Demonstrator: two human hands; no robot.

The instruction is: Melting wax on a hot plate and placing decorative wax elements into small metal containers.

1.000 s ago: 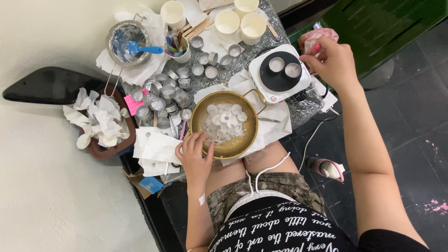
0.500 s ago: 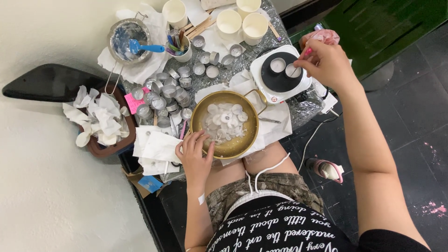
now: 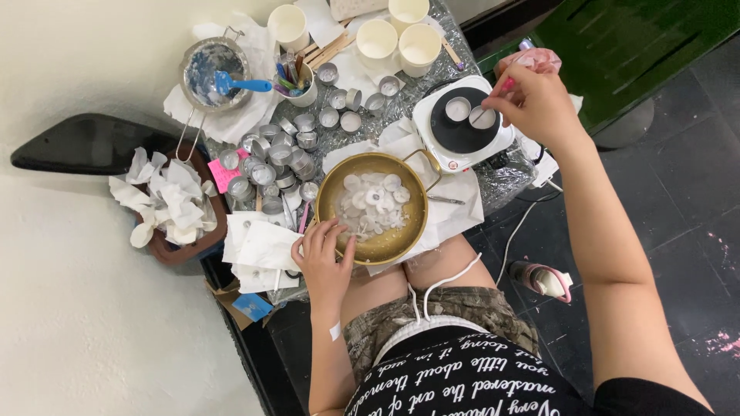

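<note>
The right hand (image 3: 536, 100), in the upper right of the frame, has its grip pinched closed on a thin pink-ended stick (image 3: 497, 91). The stick's long axis slants down and to the left, so its tip meets the right one of 2 small metal cups (image 3: 483, 117) standing on the dark round plate of 1 white hot plate (image 3: 462, 123). That cup lies just left of the fingers; the other cup sits just beside it, further left. The right hand is far nearer to both than the left.

The left hand (image 3: 324, 258), lower centre, rests curled on the near rim of 1 brass pan (image 3: 371, 206) that holds a pile of white wax discs, too jumbled to count. I cannot tell whether its grip holds anything.

On the foil-covered table (image 3: 362, 135), 3 cream paper cups (image 3: 401, 35) stand at the top. A heap of empty metal cups (image 3: 274, 154), too many to count, lies left of the pan. 1 sieve with a blue spatula (image 3: 212, 77) sits upper left.
</note>
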